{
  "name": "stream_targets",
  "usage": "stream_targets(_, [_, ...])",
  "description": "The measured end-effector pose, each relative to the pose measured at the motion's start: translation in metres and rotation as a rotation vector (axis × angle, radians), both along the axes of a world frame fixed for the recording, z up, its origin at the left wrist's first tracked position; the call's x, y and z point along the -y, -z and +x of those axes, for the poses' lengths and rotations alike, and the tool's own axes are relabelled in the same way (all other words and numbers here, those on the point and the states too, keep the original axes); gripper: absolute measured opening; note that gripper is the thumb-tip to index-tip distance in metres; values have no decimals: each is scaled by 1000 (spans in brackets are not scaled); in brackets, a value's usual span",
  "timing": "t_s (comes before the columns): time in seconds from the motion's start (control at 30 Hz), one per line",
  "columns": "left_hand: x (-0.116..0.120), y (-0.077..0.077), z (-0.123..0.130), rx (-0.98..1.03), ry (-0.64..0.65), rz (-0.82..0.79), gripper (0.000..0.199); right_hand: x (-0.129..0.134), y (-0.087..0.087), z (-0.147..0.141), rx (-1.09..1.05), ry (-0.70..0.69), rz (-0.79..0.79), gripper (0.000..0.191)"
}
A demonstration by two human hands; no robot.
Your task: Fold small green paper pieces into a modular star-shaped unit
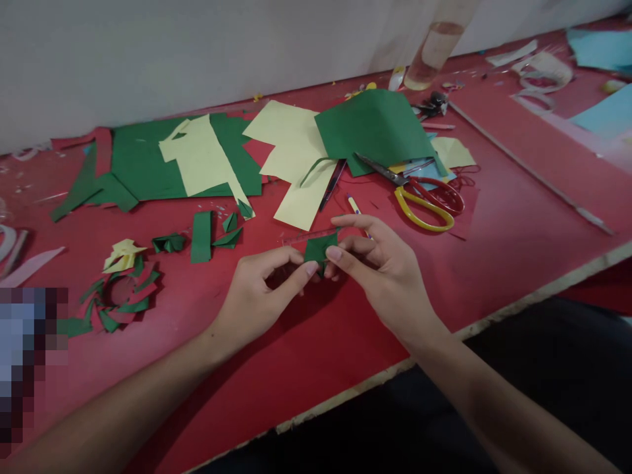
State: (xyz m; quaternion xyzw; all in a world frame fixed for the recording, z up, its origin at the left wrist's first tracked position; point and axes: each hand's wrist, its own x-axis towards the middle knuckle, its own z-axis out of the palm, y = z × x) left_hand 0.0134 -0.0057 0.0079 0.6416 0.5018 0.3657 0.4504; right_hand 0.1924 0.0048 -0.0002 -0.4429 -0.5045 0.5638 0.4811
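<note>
A small folded piece of green paper (316, 248) is held up between my two hands over the red table. My left hand (269, 283) pinches its lower left edge between thumb and fingers. On the other side, my right hand (382, 270) grips it with the thumb on its front face and the fingers behind. Just beyond the hands lie a clear ruler (291, 239), partly hidden, and a white pen (353, 205). To the left are a green paper strip (201, 237), small folded green pieces (168, 243) and a red and green paper wreath (120, 294) with a cream paper bow.
Scissors (424, 207) with yellow and red handles lie to the right. Cream sheets (291, 148) and green sheets (372, 125) overlap along the wall. A bottle (434, 56) of pale liquid stands at the back. The table's rough front edge (345, 395) runs below my arms.
</note>
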Motion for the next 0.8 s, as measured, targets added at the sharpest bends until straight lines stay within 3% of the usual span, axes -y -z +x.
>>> stream_targets(0.17, [1,2,-2,-12,-13,5,20,-1,2,2,39,51,30,24])
stream_targets(0.37, [3,5,-8,42,-58,-10,18,-8,2,11,31,247,81,22])
stream_targets(0.8, [1,4,-5,-9,-20,34,20,2,-1,-1,48,44,36,28])
